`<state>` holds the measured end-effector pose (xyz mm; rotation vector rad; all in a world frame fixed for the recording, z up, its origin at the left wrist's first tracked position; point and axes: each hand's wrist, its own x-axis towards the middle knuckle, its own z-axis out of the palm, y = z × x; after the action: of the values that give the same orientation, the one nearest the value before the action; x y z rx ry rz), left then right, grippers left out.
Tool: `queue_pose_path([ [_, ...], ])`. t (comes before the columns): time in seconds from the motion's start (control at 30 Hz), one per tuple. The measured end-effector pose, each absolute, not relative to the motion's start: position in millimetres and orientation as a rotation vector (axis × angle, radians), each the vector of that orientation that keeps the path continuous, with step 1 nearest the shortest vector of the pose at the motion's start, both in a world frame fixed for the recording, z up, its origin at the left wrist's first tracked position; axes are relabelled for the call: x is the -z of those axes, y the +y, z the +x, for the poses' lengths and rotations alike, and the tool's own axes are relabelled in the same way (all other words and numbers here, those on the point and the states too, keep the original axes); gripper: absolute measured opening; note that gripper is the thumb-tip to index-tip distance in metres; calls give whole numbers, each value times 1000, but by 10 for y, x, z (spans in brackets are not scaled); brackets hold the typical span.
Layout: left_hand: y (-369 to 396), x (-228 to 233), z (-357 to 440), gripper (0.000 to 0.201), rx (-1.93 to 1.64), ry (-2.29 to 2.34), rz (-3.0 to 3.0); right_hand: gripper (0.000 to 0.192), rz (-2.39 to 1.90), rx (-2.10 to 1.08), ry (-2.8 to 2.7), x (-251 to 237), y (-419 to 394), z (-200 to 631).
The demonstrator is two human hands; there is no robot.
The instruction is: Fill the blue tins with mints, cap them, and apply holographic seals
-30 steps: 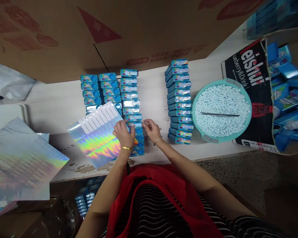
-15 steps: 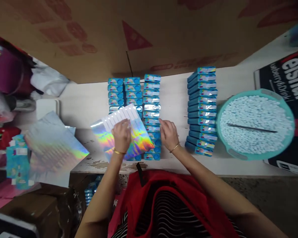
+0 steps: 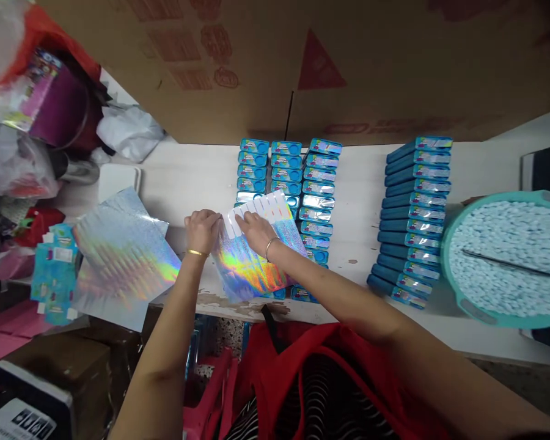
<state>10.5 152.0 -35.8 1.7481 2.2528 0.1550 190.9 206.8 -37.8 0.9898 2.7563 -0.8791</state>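
Note:
A shiny holographic sticker sheet (image 3: 256,269) with a row of white label strips along its upper part lies tilted over two columns of small blue boxes (image 3: 286,162). At the sheet's upper left corner, my left hand (image 3: 201,231) pinches the edge between thumb and fingers. My right hand (image 3: 258,235) rests on the label strips, fingers stretched out and slightly apart. Whether a label is under its fingertips is hidden. A third column of blue boxes (image 3: 318,214) with shiny labels on their ends stands just right of the sheet.
Further right stands another row of blue boxes (image 3: 415,220), beside a teal basin (image 3: 449,278) full of small pale pieces with a dark stick on top. More holographic sheets (image 3: 123,256) lie at left, near flattened blue cartons (image 3: 55,275). A large cardboard box (image 3: 256,110) walls off the back.
My right hand has moved left from the box column onto the sheet. My left hand has shifted from the sheet's middle to its left edge. The view has swung left.

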Motion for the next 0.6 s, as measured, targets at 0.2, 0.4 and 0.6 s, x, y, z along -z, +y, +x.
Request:
queue_pose_path([
  [0.2, 1281, 325, 236, 16, -334, 2339, 1763, 54, 1017, 899, 2746, 367, 2048, 1908],
  [0.4, 855, -283, 622, 12, -673, 2332, 1610, 45, 1102, 1178, 2756, 417, 2085, 1901],
  [0.6, 855, -696, 1263, 21, -1409, 2059, 748, 56, 1370, 2488, 2225, 167, 1829, 2500],
])
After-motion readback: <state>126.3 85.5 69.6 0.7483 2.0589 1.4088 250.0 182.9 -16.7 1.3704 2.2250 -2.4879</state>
